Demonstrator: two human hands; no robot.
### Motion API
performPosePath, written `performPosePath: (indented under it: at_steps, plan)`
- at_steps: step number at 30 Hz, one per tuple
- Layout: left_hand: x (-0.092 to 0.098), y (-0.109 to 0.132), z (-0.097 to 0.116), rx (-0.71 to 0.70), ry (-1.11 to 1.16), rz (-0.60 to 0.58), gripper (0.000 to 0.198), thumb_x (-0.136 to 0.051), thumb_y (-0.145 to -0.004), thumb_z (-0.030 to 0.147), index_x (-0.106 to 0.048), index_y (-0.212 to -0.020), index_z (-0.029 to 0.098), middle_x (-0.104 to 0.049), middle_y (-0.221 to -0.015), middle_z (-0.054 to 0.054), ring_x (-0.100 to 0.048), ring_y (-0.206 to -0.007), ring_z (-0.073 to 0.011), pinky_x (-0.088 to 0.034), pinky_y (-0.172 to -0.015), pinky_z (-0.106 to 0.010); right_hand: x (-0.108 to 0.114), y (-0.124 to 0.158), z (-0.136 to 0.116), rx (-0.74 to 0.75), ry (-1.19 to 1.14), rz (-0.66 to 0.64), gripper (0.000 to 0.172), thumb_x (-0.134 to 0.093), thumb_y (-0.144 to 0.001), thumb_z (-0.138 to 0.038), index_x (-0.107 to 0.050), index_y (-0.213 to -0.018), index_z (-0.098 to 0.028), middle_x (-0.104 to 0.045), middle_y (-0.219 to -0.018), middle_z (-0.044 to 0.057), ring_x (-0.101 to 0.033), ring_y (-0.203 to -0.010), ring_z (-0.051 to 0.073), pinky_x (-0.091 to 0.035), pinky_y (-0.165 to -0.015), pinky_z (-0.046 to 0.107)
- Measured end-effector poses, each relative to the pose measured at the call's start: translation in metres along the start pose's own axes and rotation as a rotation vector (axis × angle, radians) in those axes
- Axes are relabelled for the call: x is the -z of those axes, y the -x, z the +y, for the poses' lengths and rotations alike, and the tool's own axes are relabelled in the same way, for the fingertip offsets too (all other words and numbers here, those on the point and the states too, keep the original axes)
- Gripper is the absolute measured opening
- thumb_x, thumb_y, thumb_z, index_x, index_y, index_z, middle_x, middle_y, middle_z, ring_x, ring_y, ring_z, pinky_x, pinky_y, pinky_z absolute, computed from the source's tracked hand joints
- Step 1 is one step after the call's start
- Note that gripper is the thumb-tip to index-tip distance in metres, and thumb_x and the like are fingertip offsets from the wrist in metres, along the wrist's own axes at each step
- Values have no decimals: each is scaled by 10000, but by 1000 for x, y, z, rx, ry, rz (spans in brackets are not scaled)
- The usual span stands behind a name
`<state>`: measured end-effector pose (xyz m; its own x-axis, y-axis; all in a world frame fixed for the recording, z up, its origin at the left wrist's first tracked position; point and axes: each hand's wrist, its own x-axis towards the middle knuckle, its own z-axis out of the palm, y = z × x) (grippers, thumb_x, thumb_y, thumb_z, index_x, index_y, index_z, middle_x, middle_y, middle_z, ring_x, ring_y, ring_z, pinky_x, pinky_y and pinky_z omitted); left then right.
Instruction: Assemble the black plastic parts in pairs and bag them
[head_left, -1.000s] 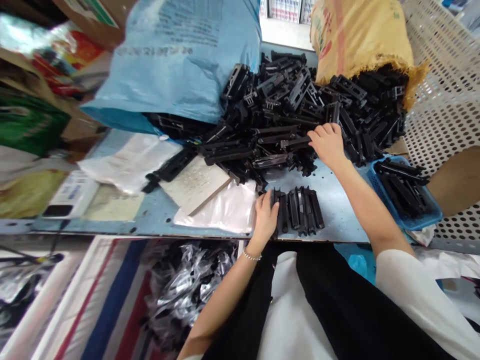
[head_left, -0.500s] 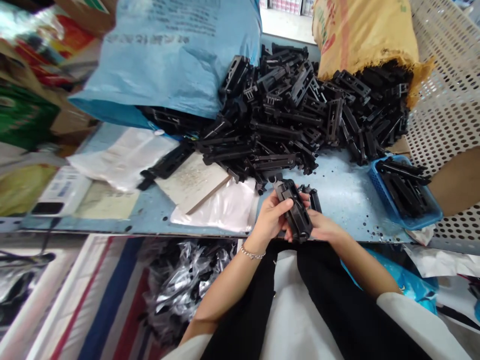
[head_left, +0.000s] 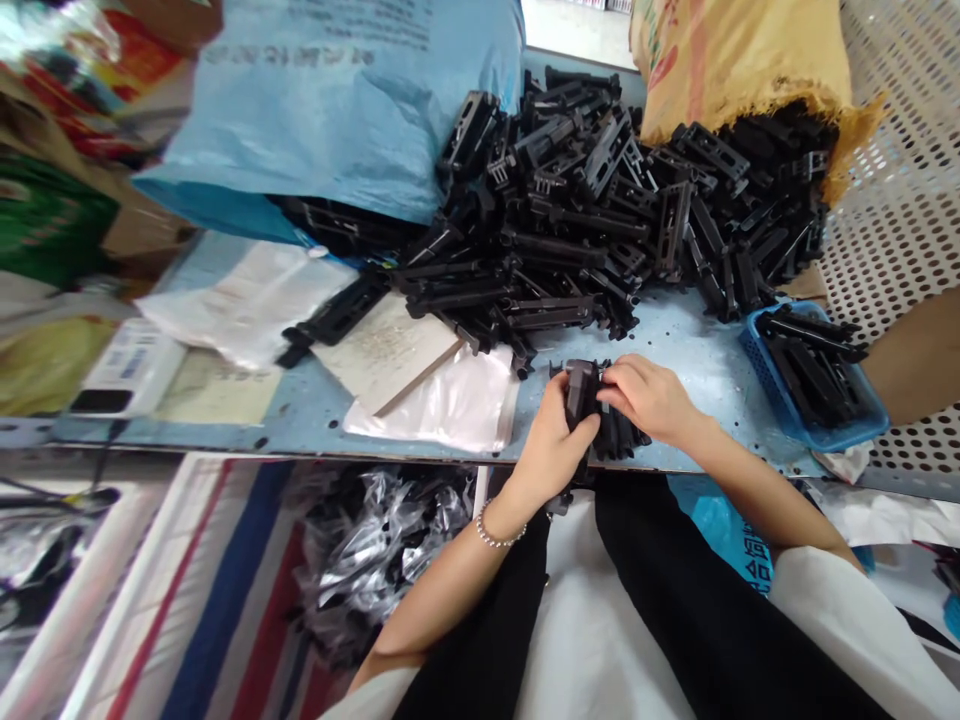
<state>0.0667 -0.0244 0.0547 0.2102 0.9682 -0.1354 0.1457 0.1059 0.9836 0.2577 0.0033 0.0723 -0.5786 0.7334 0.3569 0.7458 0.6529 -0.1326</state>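
At the front edge of the blue table, my left hand point(head_left: 559, 440) is wrapped round several black plastic parts point(head_left: 582, 390), held nearly upright. My right hand point(head_left: 649, 398) is closed at their upper right side, its fingertips pinching a black part there. More black parts point(head_left: 619, 435) show below my right fingers; whether they are held or lie on the table is unclear. Beyond my hands a large pile of similar black parts point(head_left: 570, 240) covers the table.
A blue sack point(head_left: 322, 110) and a yellow sack point(head_left: 742, 60) stand behind. A blue basket point(head_left: 862, 425) with black parts is at the right. A beige board point(head_left: 382, 355) and white plastic bags point(head_left: 450, 410) lie to the left. Filled clear bags point(head_left: 375, 560) sit below the table.
The black parts in my left hand have turned more upright. My right hand has moved up and right, from beside their lower end to their upper side. The view has shifted slightly.
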Motion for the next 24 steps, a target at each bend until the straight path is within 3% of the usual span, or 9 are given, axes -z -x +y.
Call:
performPosePath:
  at_steps: [4, 7, 10, 12, 15, 18, 21, 24]
  plan:
    - [10, 0, 4, 264, 199, -190, 522, -584, -823, 262, -450, -1323, 204, -653, -826, -7, -655, -682, -219, -569, -671, -388, 0, 3, 7, 238, 157, 1, 328, -435, -1068, -368, -632, -894, -172, -620, -765, 57, -532, -741, 202, -379, -630, 330]
    - [10, -1, 2, 276, 223, -218, 495, -588, -801, 236, -496, -1285, 200, -636, -776, 12, -641, -655, -203, -552, -644, -354, -7, 5, 13, 293, 154, -25, 410, -423, -1071, -414, -599, -781, -184, -577, -683, 34, -510, -693, 184, -332, -600, 321]
    - [7, -4, -7, 243, 228, -165, 496, -593, -783, 228, -511, -1271, 200, -650, -833, -1, -648, -696, -207, -558, -676, -359, -15, 7, 11, 131, 65, -62, 491, -329, -1090, -448, -586, -772, -177, -600, -695, 45, -514, -672, 170, -308, -585, 309]
    - [8, -7, -15, 215, 229, -64, 480, -598, -786, 241, -518, -1258, 205, -652, -882, -15, -650, -745, -213, -559, -699, -362, -18, 10, 0, 17, -7, -87, 515, -279, -1097, -455, -593, -807, -168, -620, -712, 51, -518, -659, 164, -308, -581, 304]
    - [15, -10, -24, 129, 212, 126, 400, -606, -809, 262, -549, -1203, 219, -650, -937, -22, -643, -837, -211, -557, -767, -357, -22, 19, -32, 75, -94, -135, 511, -333, -1077, -513, -601, -811, -168, -629, -722, 51, -530, -661, 170, -330, -596, 313]
    - [20, -7, -31, 90, 214, 189, 358, -603, -849, 292, -545, -1198, 237, -646, -915, -7, -635, -822, -190, -555, -775, -339, -35, 30, -67, 170, -123, -140, 465, -403, -1068, -466, -607, -776, -167, -632, -714, 59, -543, -669, 182, -346, -611, 328]
    - [22, -1, -37, 64, 195, 223, 364, -603, -874, 317, -522, -1221, 246, -652, -930, -5, -640, -815, -180, -559, -778, -334, -47, 35, -87, 61, -208, -191, 429, -418, -1070, -401, -606, -768, -162, -636, -699, 56, -543, -644, 171, -343, -597, 326]
    - [29, 1, -45, 33, 68, 256, 361, -587, -902, 355, -522, -1236, 236, -672, -1046, -43, -663, -933, -211, -557, -865, -372, -46, 34, -81, -47, -281, -281, 412, -429, -1069, -387, -624, -784, -163, -660, -722, 47, -566, -665, 166, -374, -619, 315]
